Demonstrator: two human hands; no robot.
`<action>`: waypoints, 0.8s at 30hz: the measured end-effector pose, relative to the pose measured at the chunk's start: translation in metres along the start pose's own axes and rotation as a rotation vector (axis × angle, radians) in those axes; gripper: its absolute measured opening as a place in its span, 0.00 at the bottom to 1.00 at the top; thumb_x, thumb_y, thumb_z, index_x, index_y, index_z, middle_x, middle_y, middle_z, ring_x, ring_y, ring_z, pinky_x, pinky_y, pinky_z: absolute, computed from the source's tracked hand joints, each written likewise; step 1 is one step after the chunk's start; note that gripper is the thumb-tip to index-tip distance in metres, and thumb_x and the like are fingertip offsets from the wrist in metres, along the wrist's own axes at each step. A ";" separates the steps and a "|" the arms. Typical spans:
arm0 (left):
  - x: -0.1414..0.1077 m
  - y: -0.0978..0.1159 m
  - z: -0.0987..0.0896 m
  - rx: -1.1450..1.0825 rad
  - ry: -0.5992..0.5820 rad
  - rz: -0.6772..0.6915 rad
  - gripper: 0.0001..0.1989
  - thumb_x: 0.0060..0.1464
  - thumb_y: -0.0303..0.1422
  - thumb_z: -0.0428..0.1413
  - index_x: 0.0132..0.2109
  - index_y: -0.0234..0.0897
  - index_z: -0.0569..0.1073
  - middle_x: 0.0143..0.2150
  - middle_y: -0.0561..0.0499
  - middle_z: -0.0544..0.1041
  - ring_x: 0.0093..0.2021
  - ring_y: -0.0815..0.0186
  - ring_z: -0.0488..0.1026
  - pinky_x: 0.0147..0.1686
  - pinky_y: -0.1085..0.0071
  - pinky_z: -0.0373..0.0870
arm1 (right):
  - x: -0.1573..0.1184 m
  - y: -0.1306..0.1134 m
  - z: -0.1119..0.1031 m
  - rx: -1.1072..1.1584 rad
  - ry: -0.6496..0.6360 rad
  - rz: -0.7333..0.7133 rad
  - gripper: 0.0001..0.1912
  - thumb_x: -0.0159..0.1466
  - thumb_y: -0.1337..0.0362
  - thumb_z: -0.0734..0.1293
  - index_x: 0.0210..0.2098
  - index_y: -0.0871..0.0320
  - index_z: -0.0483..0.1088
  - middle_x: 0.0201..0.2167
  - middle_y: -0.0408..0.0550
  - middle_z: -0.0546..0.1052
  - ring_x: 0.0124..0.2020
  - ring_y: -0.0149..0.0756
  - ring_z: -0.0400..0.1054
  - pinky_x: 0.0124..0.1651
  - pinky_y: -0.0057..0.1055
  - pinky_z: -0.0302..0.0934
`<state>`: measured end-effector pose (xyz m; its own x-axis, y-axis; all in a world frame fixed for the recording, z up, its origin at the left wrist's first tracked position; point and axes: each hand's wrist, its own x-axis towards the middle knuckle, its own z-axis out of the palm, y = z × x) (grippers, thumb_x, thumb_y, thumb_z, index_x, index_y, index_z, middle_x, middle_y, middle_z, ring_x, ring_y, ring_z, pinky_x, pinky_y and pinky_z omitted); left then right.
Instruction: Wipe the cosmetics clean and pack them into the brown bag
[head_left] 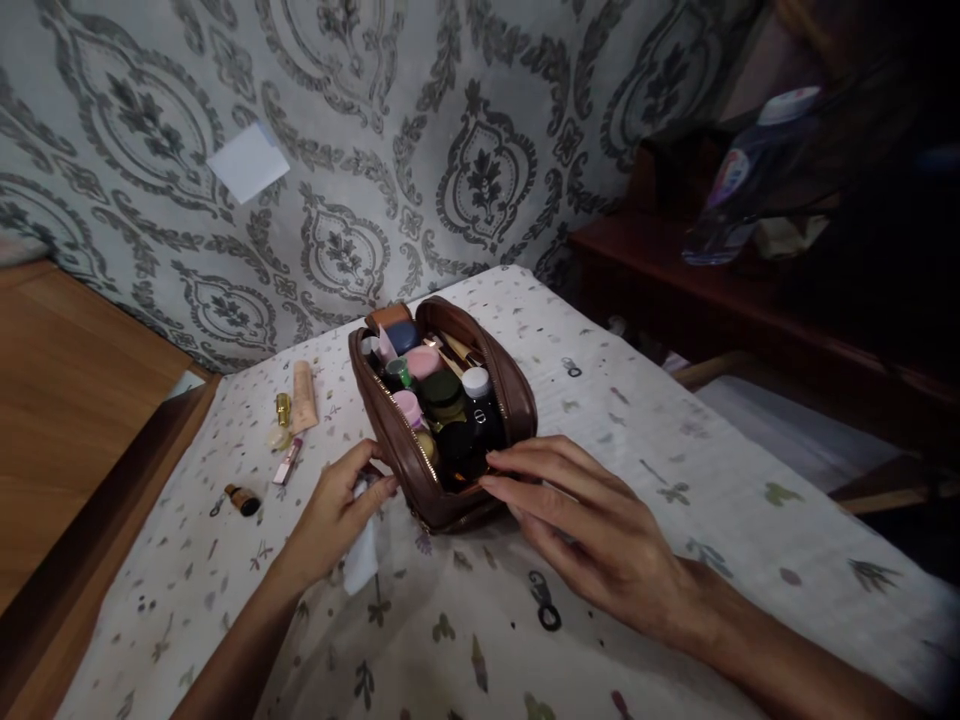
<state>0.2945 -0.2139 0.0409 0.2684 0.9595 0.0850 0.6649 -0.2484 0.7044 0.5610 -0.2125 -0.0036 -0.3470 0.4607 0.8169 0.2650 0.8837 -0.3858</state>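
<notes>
My left hand (337,515) and right hand (607,530) are bare, with slim, tapering fingers (551,505). My wrists are slender and uncovered, and both left forearm (244,640) and right forearm (795,640) are bare as far as they show.

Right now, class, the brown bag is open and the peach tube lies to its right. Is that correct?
Not quite: the head view shows the peach tube lying to the left of the brown bag. The bag is indeed open.

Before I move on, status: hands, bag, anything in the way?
Left hand at left wall of brown bag; right hand at its near rim. Bag unzipped, cosmetics filling it. Nothing else blocks opening; loose tube lies apart, left.
</notes>
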 end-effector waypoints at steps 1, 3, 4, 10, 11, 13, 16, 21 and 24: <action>-0.002 -0.001 0.001 -0.012 0.002 -0.015 0.10 0.62 0.39 0.52 0.41 0.38 0.71 0.38 0.50 0.77 0.38 0.63 0.74 0.40 0.69 0.69 | -0.001 0.000 0.000 -0.003 -0.001 -0.004 0.19 0.64 0.78 0.62 0.53 0.59 0.69 0.49 0.55 0.75 0.51 0.40 0.68 0.49 0.40 0.71; -0.008 -0.003 0.001 -0.039 0.010 -0.053 0.11 0.62 0.41 0.51 0.41 0.37 0.71 0.37 0.50 0.76 0.37 0.63 0.74 0.37 0.70 0.70 | -0.001 0.000 0.001 -0.015 0.004 -0.016 0.20 0.64 0.79 0.62 0.53 0.59 0.69 0.49 0.55 0.75 0.51 0.40 0.68 0.49 0.41 0.71; -0.011 -0.005 0.000 -0.046 0.016 -0.075 0.12 0.63 0.42 0.51 0.42 0.37 0.71 0.36 0.50 0.75 0.36 0.64 0.74 0.36 0.70 0.70 | -0.002 0.000 0.001 -0.024 0.010 -0.022 0.20 0.64 0.79 0.62 0.54 0.58 0.68 0.49 0.55 0.76 0.50 0.41 0.69 0.49 0.41 0.71; -0.045 -0.034 -0.003 0.261 0.128 -0.161 0.15 0.65 0.44 0.47 0.44 0.40 0.71 0.28 0.54 0.72 0.30 0.64 0.72 0.33 0.70 0.67 | 0.000 -0.006 0.001 -0.085 0.064 -0.052 0.24 0.63 0.79 0.62 0.55 0.55 0.68 0.49 0.56 0.76 0.50 0.42 0.70 0.49 0.44 0.70; -0.052 -0.041 -0.002 0.333 0.164 -0.148 0.15 0.65 0.44 0.47 0.45 0.40 0.71 0.30 0.53 0.73 0.32 0.63 0.73 0.35 0.68 0.68 | 0.000 -0.008 0.001 -0.087 0.072 -0.056 0.24 0.63 0.80 0.62 0.55 0.56 0.68 0.49 0.56 0.76 0.50 0.42 0.71 0.48 0.44 0.70; -0.067 -0.057 0.002 0.440 0.224 -0.096 0.14 0.65 0.42 0.47 0.48 0.40 0.71 0.38 0.49 0.76 0.39 0.59 0.74 0.41 0.64 0.70 | 0.001 -0.014 0.002 -0.075 0.067 -0.061 0.23 0.63 0.79 0.62 0.55 0.55 0.68 0.48 0.56 0.76 0.50 0.42 0.71 0.48 0.44 0.71; -0.088 -0.076 0.010 0.536 0.220 0.012 0.16 0.63 0.41 0.50 0.54 0.40 0.69 0.50 0.43 0.74 0.51 0.55 0.72 0.50 0.58 0.70 | 0.001 -0.022 0.005 -0.051 0.030 -0.086 0.23 0.62 0.79 0.62 0.53 0.56 0.70 0.48 0.54 0.76 0.50 0.42 0.71 0.48 0.42 0.71; -0.112 -0.085 0.016 0.619 0.150 0.083 0.22 0.62 0.42 0.54 0.61 0.41 0.65 0.60 0.39 0.67 0.60 0.51 0.64 0.56 0.52 0.66 | 0.002 -0.036 0.021 0.001 -0.046 -0.130 0.21 0.62 0.79 0.64 0.52 0.58 0.71 0.44 0.52 0.79 0.47 0.39 0.72 0.47 0.36 0.72; -0.117 -0.085 0.015 0.603 0.148 0.100 0.18 0.63 0.39 0.53 0.58 0.41 0.67 0.59 0.40 0.67 0.59 0.52 0.64 0.56 0.52 0.65 | 0.006 -0.044 0.037 0.055 -0.108 -0.161 0.20 0.63 0.78 0.63 0.53 0.58 0.71 0.41 0.51 0.80 0.44 0.37 0.73 0.44 0.33 0.72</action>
<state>0.2167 -0.3066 -0.0396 0.2791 0.9252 0.2573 0.9293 -0.3277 0.1703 0.5135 -0.2451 0.0026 -0.4764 0.3167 0.8202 0.1498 0.9485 -0.2792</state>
